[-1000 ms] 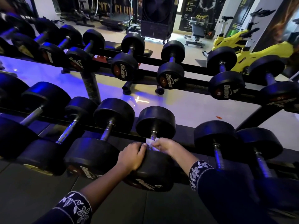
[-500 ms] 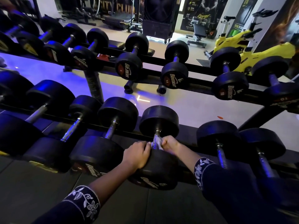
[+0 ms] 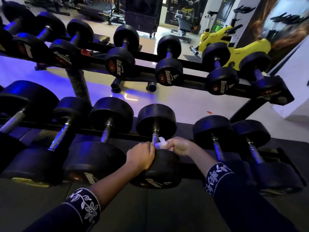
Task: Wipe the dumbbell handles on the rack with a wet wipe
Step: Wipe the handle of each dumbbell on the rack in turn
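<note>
While our left hand (image 3: 140, 157) grips the dumbbell head (image 3: 160, 172) at lower centre, our right hand (image 3: 180, 146), pinching the wet wipe (image 3: 161, 144), should rub the whole handle (image 3: 155, 135).

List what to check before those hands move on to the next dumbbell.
1. The wet wipe is pinched in the right hand: ok.
2. The wipe lies against the handle of the dumbbell: ok.
3. The left hand grips that dumbbell's near head to steady it: ok.
4. The handle is wiped all round: cannot tell, its underside is hidden.
5. The wipe is wet enough: cannot tell.
6. The next dumbbell handle, on the right, is uncovered: ok.
</note>
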Action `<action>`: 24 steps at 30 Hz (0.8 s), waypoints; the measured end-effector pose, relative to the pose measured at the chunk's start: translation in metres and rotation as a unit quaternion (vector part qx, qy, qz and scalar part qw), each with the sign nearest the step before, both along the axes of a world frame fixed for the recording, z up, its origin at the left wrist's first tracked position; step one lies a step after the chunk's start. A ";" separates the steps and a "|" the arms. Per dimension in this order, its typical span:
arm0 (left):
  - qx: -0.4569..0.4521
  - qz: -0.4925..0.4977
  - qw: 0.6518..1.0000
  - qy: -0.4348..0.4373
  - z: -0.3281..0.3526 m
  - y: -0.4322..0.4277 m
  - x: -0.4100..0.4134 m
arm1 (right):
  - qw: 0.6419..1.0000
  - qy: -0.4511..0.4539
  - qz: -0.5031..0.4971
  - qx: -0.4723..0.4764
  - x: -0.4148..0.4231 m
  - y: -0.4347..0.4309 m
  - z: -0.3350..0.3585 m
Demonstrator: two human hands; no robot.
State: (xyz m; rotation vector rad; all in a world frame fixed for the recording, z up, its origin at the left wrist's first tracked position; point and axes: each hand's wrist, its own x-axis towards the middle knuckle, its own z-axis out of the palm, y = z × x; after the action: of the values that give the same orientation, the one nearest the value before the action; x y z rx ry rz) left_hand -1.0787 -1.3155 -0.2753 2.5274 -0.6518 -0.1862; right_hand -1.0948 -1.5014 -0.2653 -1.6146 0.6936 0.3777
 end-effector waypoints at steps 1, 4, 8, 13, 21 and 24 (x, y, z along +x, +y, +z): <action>0.006 -0.014 1.000 -0.008 0.003 -0.003 0.001 | 1.000 -0.016 -0.012 -0.003 -0.002 -0.006 0.000; -0.015 -0.062 0.997 -0.033 0.014 -0.025 -0.001 | 0.997 -0.045 -0.047 -0.040 -0.014 -0.021 0.015; -0.011 -0.123 0.990 -0.064 0.028 -0.076 -0.024 | 0.988 -0.099 -0.102 -0.066 -0.043 -0.061 0.028; -0.005 -0.173 0.983 -0.068 0.029 -0.146 -0.069 | 0.974 -0.136 -0.128 -0.126 -0.094 -0.130 0.033; 0.027 -0.178 0.982 -0.051 0.027 -0.246 -0.127 | 0.960 -0.113 -0.108 -0.234 -0.134 -0.216 0.023; 0.024 -0.162 0.986 -0.037 0.012 -0.254 -0.130 | 0.943 -0.105 -0.058 -0.311 -0.136 -0.219 0.021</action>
State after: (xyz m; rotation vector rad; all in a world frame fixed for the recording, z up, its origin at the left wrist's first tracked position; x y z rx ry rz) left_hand -1.2088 -1.5698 -0.2631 2.4689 -1.1006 -0.2243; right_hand -1.2307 -1.7204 -0.2441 -2.1565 0.7850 -0.1234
